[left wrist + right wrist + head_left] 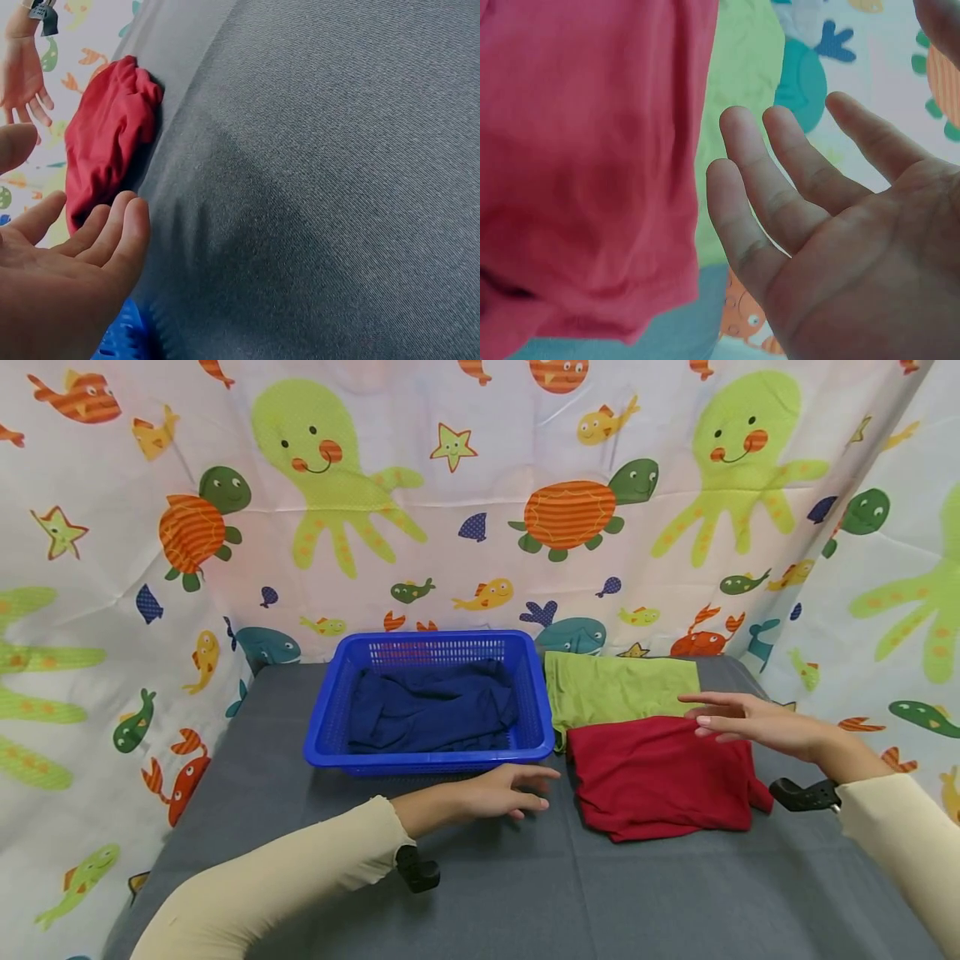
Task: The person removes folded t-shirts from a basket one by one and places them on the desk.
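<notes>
My left hand point(498, 792) hovers in front of the basket's near right corner, fingers relaxed and pointing right, holding nothing. In the left wrist view its palm and loose fingers show against the grey tabletop. Over the back right part of a folded red cloth point(667, 781) is my right hand point(765, 725), its fingers loosely extended and nothing in them. Behind the red cloth lies a folded lime-green cloth point(622, 685), partly covered by it. A blue plastic basket point(427, 760) stands left of both cloths, with a crumpled navy cloth point(435, 706) inside.
A grey cloth surface point(510, 893) carries the basket and the folded cloths. Around the back and both sides hangs a white curtain point(480, 460) printed with sea animals. Each wrist wears a black strap device, such as the left wrist camera point(417, 870).
</notes>
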Demonstrator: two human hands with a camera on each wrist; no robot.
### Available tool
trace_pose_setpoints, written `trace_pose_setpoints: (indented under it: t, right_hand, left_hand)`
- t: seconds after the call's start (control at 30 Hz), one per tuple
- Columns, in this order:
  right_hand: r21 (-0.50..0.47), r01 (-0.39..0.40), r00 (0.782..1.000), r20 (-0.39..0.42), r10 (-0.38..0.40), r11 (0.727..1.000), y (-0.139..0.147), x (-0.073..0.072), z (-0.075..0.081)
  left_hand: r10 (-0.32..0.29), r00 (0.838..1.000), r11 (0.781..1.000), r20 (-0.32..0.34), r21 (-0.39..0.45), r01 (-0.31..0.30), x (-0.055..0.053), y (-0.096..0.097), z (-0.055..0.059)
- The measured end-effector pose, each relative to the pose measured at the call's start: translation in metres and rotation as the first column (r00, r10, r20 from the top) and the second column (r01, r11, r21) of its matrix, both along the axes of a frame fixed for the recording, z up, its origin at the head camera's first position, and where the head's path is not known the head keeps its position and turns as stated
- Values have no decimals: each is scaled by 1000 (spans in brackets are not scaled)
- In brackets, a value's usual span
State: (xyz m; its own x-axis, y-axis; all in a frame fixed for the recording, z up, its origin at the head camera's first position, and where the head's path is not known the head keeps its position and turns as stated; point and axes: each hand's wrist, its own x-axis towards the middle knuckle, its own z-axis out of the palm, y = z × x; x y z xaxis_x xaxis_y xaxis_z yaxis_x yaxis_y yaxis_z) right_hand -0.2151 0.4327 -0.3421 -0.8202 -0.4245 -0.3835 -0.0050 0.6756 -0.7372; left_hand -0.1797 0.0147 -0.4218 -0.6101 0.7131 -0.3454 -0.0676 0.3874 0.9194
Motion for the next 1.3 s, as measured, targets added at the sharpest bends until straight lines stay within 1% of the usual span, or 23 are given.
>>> trace_pose_setpoints:
  t: [0.2, 0.33, 0.57, 0.67, 0.8, 0.9, 1.03, 1.13, 1.3]
  right_hand:
    - [-28, -53, 999, -11, 53, 998, -20, 1, 4]
    - [-25, -79, 997, -10, 79, 997, -34, 3, 8]
    - [-35, -130, 991, -22, 129, 991, -57, 3, 13]
    - [-47, -145, 989, -23, 144, 988, -65, 1, 14]
    - [-57, -165, 986, -34, 163, 985, -77, -2, 18]
    - [-54, -171, 985, -34, 169, 984, -87, -3, 23]
    - [-63, -172, 985, -33, 170, 983, -100, -3, 29]
    - [-69, -171, 985, -39, 169, 983, -110, -4, 31]
    - [-82, -174, 983, -68, 168, 981, -122, -7, 27]
  left_hand:
    - [-18, 1000, 1000, 18, 7, 18, 2, -7, 5]
    - [-36, 999, 999, 24, 8, 36, 4, -17, 10]
    - [-17, 998, 999, 64, 32, 15, 4, -36, 22]
    - [-22, 998, 999, 62, 33, 20, 2, -44, 28]
    - [-47, 998, 999, 40, 14, 47, -2, -56, 40]
    - [-70, 998, 998, 9, -2, 70, -5, -63, 53]
    - [-85, 996, 996, -27, -10, 85, -8, -72, 69]
    - [-72, 996, 997, -50, -11, 71, -11, -80, 80]
    - [-33, 995, 999, -99, -5, 32, -15, -93, 93]
